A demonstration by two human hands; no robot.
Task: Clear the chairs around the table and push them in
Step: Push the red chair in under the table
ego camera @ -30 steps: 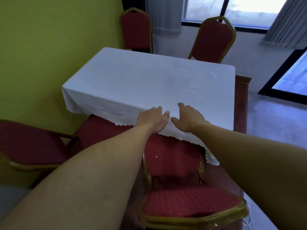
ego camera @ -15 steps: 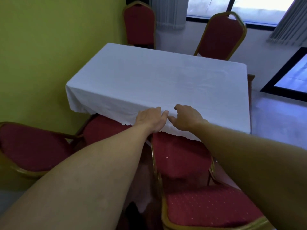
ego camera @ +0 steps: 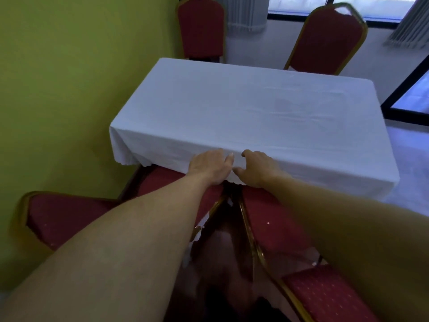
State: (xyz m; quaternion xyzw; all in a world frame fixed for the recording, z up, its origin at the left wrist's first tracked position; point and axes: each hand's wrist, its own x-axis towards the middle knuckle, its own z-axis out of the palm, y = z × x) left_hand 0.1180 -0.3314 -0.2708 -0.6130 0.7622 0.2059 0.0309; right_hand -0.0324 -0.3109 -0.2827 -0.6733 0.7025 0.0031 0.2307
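White tablecloth [ego camera: 255,112] over table, long axis left-right, long side toward person. Left hand [ego camera: 210,167] and right hand [ego camera: 257,169] side by side on near hanging hem. Left fingers straight, flat on cloth. Right fingers loosely curved, cannot tell whether pinching. Near left chair [ego camera: 69,217] and near right chair [ego camera: 278,224] below, red pads reaching under hem. Far left chair [ego camera: 200,29] and far right chair [ego camera: 327,40] upright at opposite long side.

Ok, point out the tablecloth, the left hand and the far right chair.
tablecloth [ego camera: 255,108]: head view, bare middle of its top.
left hand [ego camera: 209,167]: head view, back of the hand.
far right chair [ego camera: 325,40]: head view, red backrest.
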